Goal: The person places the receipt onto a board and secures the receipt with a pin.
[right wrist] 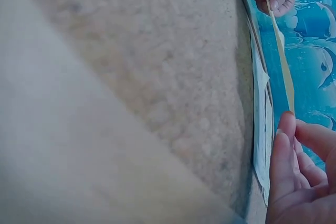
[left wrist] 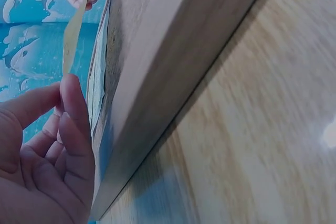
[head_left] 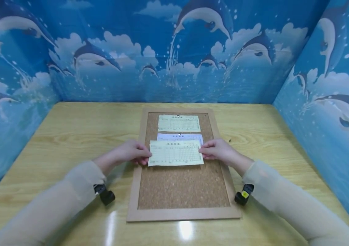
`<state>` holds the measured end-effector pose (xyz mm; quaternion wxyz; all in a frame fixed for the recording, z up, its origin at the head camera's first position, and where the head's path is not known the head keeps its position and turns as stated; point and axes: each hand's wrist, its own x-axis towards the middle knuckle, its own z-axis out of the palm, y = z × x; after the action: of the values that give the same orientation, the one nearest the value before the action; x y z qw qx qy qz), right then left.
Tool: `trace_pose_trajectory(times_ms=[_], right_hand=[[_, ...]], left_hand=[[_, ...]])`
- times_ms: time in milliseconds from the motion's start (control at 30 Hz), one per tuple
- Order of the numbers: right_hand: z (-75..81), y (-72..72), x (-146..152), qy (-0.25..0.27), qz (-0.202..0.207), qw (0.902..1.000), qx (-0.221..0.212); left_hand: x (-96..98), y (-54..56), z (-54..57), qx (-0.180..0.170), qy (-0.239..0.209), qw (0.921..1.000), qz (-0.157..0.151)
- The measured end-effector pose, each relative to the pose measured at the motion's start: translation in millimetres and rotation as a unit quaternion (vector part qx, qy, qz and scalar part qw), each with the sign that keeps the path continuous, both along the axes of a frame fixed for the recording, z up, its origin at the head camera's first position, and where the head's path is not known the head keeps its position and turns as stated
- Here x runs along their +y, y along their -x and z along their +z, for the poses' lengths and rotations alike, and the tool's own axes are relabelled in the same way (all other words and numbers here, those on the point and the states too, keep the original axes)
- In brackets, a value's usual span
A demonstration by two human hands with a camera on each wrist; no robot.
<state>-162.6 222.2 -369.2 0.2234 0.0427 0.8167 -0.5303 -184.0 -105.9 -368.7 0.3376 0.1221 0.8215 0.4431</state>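
Observation:
A pale yellow printed form point(head_left: 176, 153) is stretched between both hands above the cork board point(head_left: 180, 191). My left hand point(head_left: 136, 152) pinches its left edge between thumb and fingers. At the other end, the right hand point(head_left: 215, 150) pinches the right edge. Both wrist views show the yellow slip point(left wrist: 72, 38) edge-on, raised off the cork. Behind it a bluish-white form point(head_left: 179, 137) is partly covered, with a pin at its top. Higher on the board another yellow form point(head_left: 179, 123) lies flat, also with a pin at its top.
The board has a light wooden frame point(head_left: 183, 214) and lies on a wood-grain table point(head_left: 85, 126). Blue dolphin-print cloth point(head_left: 162, 82) walls stand at the back and both sides. A small dark speck point(head_left: 230, 140) is on the table right of the board.

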Motion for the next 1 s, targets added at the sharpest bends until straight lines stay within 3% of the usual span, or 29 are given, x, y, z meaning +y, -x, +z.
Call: trace_pose_trajectory(times_ms=[333,567,833,1000], right_hand=[[-6.0,-10.7,6.2,-0.016,0.022,0.9996,0.008],[-8.5,-16.9,8.6,-0.033,0.046,0.9983,0.014],[-13.9,-20.5,14.3,-0.038,0.058,0.9975,0.011],[-13.3,-23.2,15.6,-0.031,0.065,0.9974,0.006]], left_hand=[[8.9,-3.7,-3.9,0.008,0.015,0.9996,-0.021],[13.3,-8.1,-4.5,0.022,0.01,0.9983,-0.053],[18.8,-15.0,-5.9,0.038,0.024,0.9972,-0.059],[22.2,-20.5,-4.4,0.042,0.01,0.9967,-0.068]])
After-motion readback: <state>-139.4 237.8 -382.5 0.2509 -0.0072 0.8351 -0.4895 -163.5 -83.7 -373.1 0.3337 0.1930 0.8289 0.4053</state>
